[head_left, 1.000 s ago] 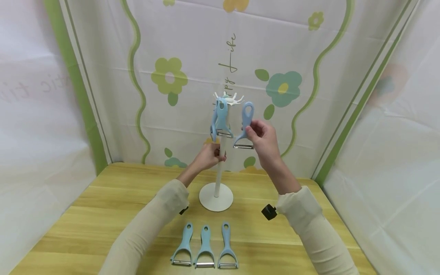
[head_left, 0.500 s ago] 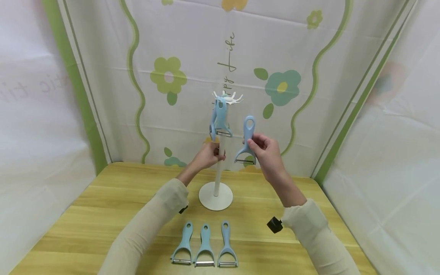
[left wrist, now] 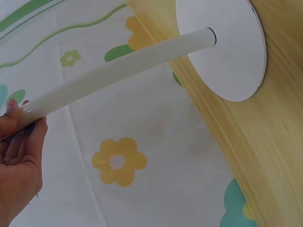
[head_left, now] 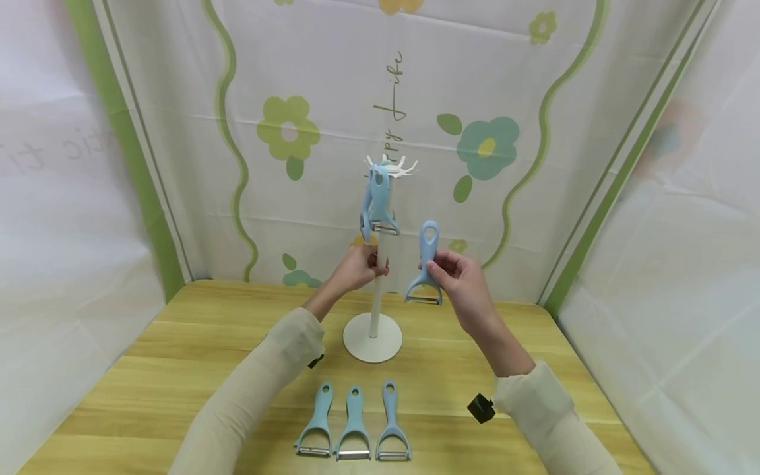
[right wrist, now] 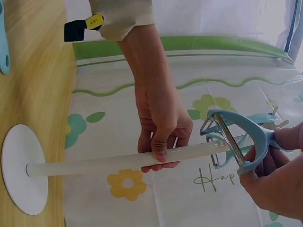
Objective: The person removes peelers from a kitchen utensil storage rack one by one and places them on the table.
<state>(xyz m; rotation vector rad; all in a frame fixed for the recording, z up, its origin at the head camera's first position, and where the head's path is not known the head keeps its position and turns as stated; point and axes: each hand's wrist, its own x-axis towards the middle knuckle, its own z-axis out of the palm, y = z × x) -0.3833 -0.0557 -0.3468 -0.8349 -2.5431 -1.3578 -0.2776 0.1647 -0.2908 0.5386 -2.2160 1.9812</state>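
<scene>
Left hand [head_left: 357,269] grips stand pole [head_left: 377,303]; right hand [head_left: 467,285] pinches peeler [head_left: 427,252]. Step: apparently peeler transfer; next move likely needs pole steady.

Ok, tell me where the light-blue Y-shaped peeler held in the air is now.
In the head view, the light-blue Y-shaped peeler is just right of centre, blade down, pinched in the right hand, to the right of the white round-based stand.
</scene>
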